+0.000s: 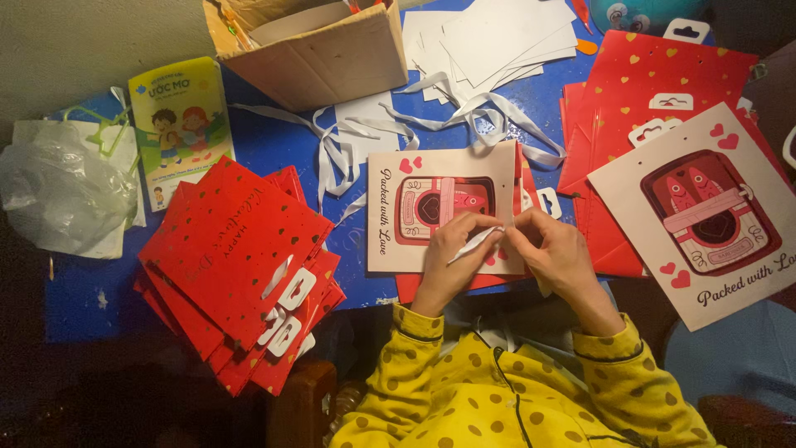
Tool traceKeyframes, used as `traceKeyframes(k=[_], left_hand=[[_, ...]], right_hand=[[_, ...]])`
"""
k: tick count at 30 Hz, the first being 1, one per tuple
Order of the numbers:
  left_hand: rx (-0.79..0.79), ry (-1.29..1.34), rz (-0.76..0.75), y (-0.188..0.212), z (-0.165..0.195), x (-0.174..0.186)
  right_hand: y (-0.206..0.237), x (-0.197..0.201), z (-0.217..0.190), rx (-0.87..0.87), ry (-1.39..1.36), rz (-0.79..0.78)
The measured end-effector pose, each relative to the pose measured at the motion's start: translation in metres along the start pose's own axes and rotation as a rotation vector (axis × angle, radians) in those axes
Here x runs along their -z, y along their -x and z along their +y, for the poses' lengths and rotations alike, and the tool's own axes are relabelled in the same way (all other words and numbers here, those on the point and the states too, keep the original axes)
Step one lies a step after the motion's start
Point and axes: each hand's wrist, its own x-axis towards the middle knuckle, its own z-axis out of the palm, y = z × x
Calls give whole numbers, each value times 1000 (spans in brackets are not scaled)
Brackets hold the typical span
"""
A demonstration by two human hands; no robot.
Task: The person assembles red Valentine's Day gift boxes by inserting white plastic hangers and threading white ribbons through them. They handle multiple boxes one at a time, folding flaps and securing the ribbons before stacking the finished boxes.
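A blue table point(274, 145) is strewn with red gift bags point(236, 257). A white ribbon point(474, 244) is pinched by the fingers of the left hand point(452, 253) and right hand point(555, 253) over a cream gift bag point(390, 241). The foreground is lost in darkness.

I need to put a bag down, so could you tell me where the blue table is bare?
Bare blue table shows between the cardboard box, the red bag stack and the cream bag. Elsewhere it is crowded.
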Motion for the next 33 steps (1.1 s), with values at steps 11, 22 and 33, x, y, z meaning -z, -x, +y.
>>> traceKeyframes(k=[11, 22, 33], left_hand=[[20, 19, 72, 1, -3, -1], [-7, -109, 92, 1, -3, -4], [-13, -72, 114, 1, -8, -5]], right_hand=[[1, -1, 4, 70, 27, 17], [1, -1, 2, 17, -3, -1], [2, 1, -2, 66, 7, 6]])
